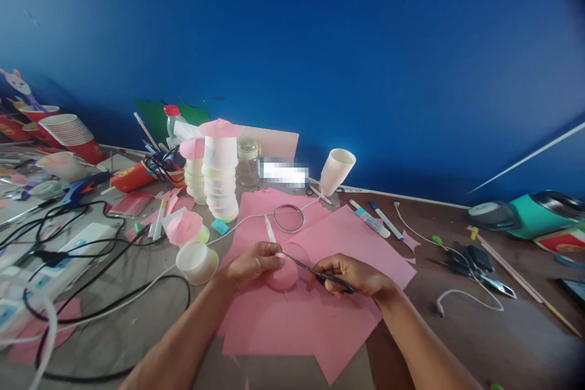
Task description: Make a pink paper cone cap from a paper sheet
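Note:
My left hand (pixel 256 263) pinches the upper left edge of a round pink paper piece (pixel 282 275). My right hand (pixel 345 274) grips a pair of scissors (pixel 329 278) with dark handles. Their blades point left and reach the paper disc close to my left fingertips; whether they are apart I cannot tell. Beneath both hands lie large sheets of pink paper (pixel 269 332), overlapping and partly cut. A white cup (pixel 197 262) lies left of my left hand, with a pink paper cone (pixel 184 227) on another cup just behind it.
Stacked-cup towers (pixel 220 180) with pink roofs stand behind on the left. Tangled black cables and a white power strip (pixel 55 274) spread over the left side. White cups (pixel 337 172) lean by the blue wall. A glue stick (pixel 372 222), a marker and a teal bottle (pixel 542 213) lie right.

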Demonstrator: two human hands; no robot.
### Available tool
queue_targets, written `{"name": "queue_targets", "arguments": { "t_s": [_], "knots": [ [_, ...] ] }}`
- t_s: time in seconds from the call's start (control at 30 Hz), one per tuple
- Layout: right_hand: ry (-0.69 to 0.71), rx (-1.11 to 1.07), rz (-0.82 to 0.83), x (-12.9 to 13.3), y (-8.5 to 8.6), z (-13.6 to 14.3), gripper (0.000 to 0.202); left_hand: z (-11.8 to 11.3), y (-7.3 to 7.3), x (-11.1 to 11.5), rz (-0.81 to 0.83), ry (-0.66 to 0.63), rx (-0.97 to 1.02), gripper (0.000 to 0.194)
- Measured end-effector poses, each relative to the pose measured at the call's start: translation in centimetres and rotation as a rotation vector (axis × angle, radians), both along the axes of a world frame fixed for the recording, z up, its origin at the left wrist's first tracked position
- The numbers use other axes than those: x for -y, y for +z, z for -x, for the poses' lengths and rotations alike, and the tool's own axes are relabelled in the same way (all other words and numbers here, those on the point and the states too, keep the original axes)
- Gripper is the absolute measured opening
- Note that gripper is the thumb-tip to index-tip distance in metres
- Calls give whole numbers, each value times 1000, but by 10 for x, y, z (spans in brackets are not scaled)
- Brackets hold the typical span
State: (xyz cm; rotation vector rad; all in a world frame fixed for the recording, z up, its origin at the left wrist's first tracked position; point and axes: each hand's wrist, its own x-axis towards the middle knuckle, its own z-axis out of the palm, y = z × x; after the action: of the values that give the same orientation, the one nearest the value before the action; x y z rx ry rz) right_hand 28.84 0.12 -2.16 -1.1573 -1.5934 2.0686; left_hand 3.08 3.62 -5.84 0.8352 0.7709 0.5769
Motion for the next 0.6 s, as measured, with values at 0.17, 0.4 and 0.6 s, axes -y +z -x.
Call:
{"name": "queue_targets", "arguments": {
  "t_s": [0.17,0.4,0.6],
  "knots": [
    [10,-1,-2,0,1,-1,34,0,1,0,-9,-12,-2,32],
    [26,-4,1,0,-2,-2,35,1,-2,-1,-35,-58,-38,41],
    [38,2,-2,-1,-3,-3,34,1,-3,-2,-22,-80,-29,41]
  ]
}}
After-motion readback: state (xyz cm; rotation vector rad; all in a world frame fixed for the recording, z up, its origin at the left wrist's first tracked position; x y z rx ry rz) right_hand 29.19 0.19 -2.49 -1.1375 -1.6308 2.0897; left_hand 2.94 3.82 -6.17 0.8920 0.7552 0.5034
